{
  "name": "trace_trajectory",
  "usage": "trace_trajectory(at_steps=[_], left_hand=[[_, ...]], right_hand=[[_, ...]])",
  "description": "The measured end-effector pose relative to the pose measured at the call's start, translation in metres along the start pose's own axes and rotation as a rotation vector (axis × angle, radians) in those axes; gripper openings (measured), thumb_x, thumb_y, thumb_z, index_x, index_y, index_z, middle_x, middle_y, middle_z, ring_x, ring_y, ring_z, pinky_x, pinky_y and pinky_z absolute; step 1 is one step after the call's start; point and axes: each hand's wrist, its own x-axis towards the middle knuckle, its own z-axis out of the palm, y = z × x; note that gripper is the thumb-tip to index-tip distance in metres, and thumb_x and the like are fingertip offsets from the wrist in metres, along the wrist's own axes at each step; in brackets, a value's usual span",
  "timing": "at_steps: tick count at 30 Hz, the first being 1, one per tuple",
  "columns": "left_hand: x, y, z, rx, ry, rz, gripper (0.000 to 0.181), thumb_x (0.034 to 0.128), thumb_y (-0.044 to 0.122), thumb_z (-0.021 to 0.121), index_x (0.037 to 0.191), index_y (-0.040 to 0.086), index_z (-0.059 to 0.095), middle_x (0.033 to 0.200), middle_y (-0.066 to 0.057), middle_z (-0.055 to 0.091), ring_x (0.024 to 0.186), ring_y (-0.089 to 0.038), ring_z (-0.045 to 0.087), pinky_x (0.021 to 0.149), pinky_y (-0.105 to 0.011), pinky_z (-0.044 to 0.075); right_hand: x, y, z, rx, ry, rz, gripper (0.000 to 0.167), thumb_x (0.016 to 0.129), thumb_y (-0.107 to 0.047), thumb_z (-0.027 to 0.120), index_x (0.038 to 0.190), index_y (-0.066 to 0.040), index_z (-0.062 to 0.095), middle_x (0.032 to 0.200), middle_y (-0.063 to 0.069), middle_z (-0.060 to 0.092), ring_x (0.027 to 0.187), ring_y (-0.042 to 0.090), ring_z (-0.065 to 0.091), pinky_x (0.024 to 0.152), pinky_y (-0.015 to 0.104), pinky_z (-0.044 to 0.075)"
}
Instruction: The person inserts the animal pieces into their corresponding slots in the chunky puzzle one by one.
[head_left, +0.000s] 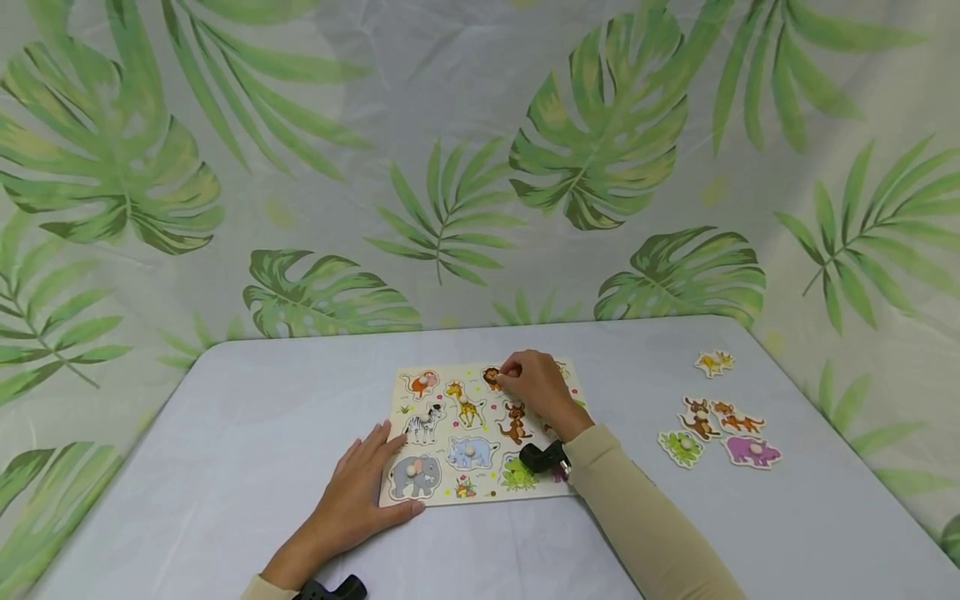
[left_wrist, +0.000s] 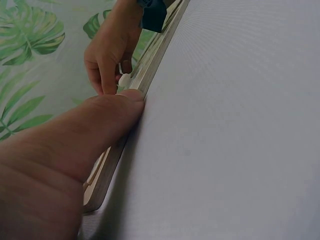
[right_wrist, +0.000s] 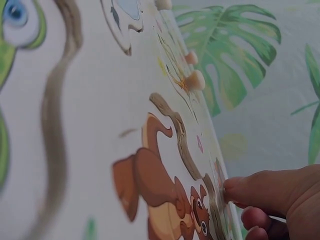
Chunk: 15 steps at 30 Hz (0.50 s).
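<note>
A wooden animal puzzle board (head_left: 480, 492) lies on the table. My right hand (head_left: 542, 387) is at its far side, pinching the lion piece (head_left: 491, 378) at the lion's spot; the fingertips partly hide it. My left hand (head_left: 360, 487) lies along the board's left edge with fingers extended, its thumb (left_wrist: 117, 107) against the near edge. Elephant (head_left: 415, 477), rhino (head_left: 471, 452), zebra (head_left: 424, 424), giraffe (head_left: 464, 407) and monkey (head_left: 422, 383) pieces sit in the board. The kangaroo recess (right_wrist: 160, 175) and frog recess (head_left: 517, 473) show printed pictures without knobs. My right forearm covers the board's right part.
Loose pieces lie on the table to the right: a frog (head_left: 681, 448), a kangaroo (head_left: 699, 417), a tiger (head_left: 737, 418), a purple hippo (head_left: 753, 451) and, farther back, a yellow animal (head_left: 714, 362). A leaf-patterned cloth (head_left: 465, 300) hangs behind the white table (head_left: 247, 417).
</note>
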Motion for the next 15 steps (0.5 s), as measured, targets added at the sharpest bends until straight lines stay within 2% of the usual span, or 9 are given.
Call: trace_trajectory(at_steps=[15], left_hand=[[-0.001, 0.001, -0.0006, -0.003, -0.009, -0.012, 0.093, 0.0717, 0.062, 0.073, 0.143, 0.009, 0.045, 0.155, -0.015, 0.029, 0.144, -0.032, 0.023, 0.116, -0.051, 0.014]], right_hand=[[-0.002, 0.0001, -0.0004, 0.022, -0.002, -0.005, 0.006, 0.086, -0.017, 0.074, 0.086, -0.011, 0.073, 0.077, -0.002, 0.064, 0.066, 0.012, 0.056, 0.061, 0.031, 0.05]])
